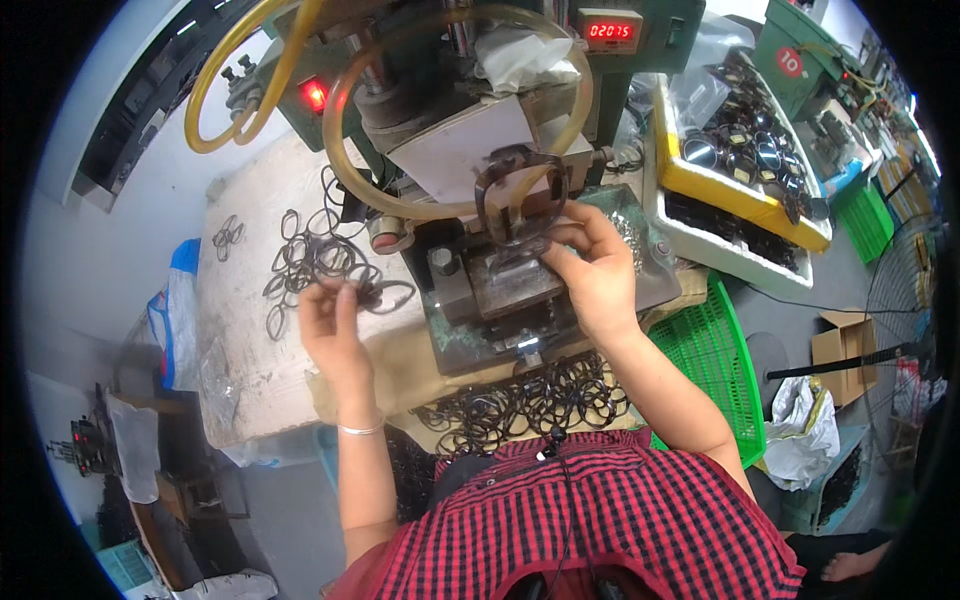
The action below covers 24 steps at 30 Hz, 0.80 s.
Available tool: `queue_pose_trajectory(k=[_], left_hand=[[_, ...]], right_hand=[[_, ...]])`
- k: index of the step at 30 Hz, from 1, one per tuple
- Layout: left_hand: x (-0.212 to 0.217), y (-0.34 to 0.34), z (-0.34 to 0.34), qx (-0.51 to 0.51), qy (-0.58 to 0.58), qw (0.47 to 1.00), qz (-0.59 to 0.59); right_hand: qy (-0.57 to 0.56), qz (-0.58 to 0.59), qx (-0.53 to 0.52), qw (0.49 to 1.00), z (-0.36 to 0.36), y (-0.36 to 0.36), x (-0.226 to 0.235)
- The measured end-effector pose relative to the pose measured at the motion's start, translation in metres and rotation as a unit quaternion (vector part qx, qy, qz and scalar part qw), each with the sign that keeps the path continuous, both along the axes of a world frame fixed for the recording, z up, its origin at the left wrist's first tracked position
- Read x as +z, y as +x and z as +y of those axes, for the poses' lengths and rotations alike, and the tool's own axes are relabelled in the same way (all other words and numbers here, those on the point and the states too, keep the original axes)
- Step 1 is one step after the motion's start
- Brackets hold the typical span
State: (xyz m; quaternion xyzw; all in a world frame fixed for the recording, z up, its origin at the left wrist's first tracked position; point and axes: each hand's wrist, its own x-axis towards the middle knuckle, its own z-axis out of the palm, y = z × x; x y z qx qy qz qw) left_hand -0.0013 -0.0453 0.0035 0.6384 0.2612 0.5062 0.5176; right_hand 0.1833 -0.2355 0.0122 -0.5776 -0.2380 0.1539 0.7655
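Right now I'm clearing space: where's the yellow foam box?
In the head view, the yellow foam box is at upper right, stacked on a white foam box, beyond the right hand.

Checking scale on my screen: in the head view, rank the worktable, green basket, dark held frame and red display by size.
1. Worktable
2. Green basket, partly hidden
3. Dark frame in the right hand
4. Red display

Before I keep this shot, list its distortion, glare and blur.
Head view: fisheye distortion, corners black. Head view: display and lamp glow red; lenses catch highlights. Head view: the frame in the right hand looks slightly blurred; whether from motion or focus, I cannot tell.
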Motion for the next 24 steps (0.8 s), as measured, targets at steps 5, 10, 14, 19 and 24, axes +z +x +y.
queue_pose_trajectory(k=[5,10,14,19,24], left_hand=[[0.087,0.015,-0.040,-0.180,0.171,0.946,-0.209],[0.093,0.028,-0.038,-0.130,0.156,0.957,-0.207],[0.090,0.022,-0.080,-0.171,0.122,0.975,-0.073],[0.085,0.050,-0.084,-0.239,0.139,0.961,0.022],[0.088,0.066,-0.088,-0.210,0.121,0.970,0.026]], right_hand=[[0.055,0.080,0.050,0.994,0.007,-0.011,0.022],[0.073,0.094,0.045,0.992,-0.001,-0.036,0.040],[-0.028,-0.112,0.099,0.988,-0.027,-0.019,0.044],[-0.473,-0.414,-0.139,0.765,-0.043,0.047,-0.025],[-0.406,-0.426,-0.193,0.785,-0.056,0.069,-0.072]])
